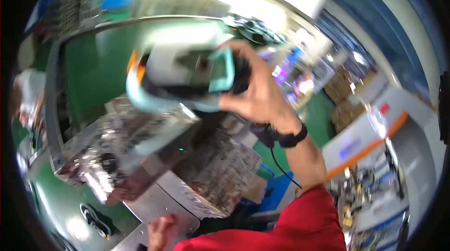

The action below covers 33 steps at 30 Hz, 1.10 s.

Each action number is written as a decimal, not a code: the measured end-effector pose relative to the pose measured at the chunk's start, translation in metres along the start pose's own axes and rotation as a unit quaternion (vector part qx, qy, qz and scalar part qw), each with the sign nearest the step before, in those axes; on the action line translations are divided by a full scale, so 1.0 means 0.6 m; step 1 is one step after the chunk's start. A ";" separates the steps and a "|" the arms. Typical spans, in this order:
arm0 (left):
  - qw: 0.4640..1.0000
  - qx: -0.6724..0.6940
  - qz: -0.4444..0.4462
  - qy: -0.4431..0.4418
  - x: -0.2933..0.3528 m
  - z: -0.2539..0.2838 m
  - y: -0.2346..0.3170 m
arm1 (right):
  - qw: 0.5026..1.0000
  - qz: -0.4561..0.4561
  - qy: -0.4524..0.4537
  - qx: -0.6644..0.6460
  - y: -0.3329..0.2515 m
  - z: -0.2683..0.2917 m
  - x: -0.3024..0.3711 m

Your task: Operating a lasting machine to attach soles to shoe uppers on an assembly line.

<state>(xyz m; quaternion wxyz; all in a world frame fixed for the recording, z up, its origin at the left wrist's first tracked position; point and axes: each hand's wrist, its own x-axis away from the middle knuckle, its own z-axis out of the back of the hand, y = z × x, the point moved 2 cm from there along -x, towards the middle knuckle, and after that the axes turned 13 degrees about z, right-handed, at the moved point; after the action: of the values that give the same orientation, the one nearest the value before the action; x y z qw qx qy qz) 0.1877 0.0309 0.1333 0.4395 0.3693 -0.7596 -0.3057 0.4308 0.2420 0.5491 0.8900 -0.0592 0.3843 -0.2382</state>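
Note:
My right hand is raised in front of me, with its fingers wrapped round one end of a bulky grey-and-black object with pale teal edging. A bit of orange shows at the object's far left end. Motion smears it too much to tell its kind. A black band with a thin cable sits on my right wrist. Low in the view, my left hand is over or against a bare metal surface. Its fingers are blurred, and I cannot tell whether they hold anything.
Beneath the raised object stand shiny metallic blocks or stacks, with another grey stack beside them. A dark frame borders a green surface. At the far left is another person. A shoe shows on the green floor.

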 end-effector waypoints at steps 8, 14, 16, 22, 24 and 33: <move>0.827 0.165 0.291 -0.452 0.043 -0.471 0.123 | 0.980 -0.151 -0.128 0.036 -0.313 0.148 0.447; 0.715 -0.027 0.304 -0.629 0.123 -0.661 -0.050 | 0.865 -0.373 0.186 0.279 -0.546 0.156 0.730; 0.724 -0.048 0.296 -0.621 0.160 -0.727 -0.103 | 0.757 -0.458 0.429 0.182 -0.624 0.112 0.866; 0.724 -0.281 0.077 -0.625 0.347 -0.902 -0.325 | 0.540 -0.408 0.714 0.176 -0.820 0.065 1.058; 0.662 -0.338 0.072 -0.665 0.415 -0.939 -0.374 | 0.395 -0.415 0.772 0.276 -0.877 0.062 1.108; 0.572 -0.465 0.050 -0.674 0.537 -1.166 -0.711 | 0.184 -0.436 0.736 0.484 -1.119 0.020 1.226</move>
<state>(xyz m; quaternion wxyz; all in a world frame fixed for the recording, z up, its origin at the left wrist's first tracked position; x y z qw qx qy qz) 0.8277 -0.5648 0.2381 -0.0734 -0.2372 -0.6069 -0.7550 0.6202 -0.6947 0.2689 -0.1939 0.4275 0.5843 -0.6620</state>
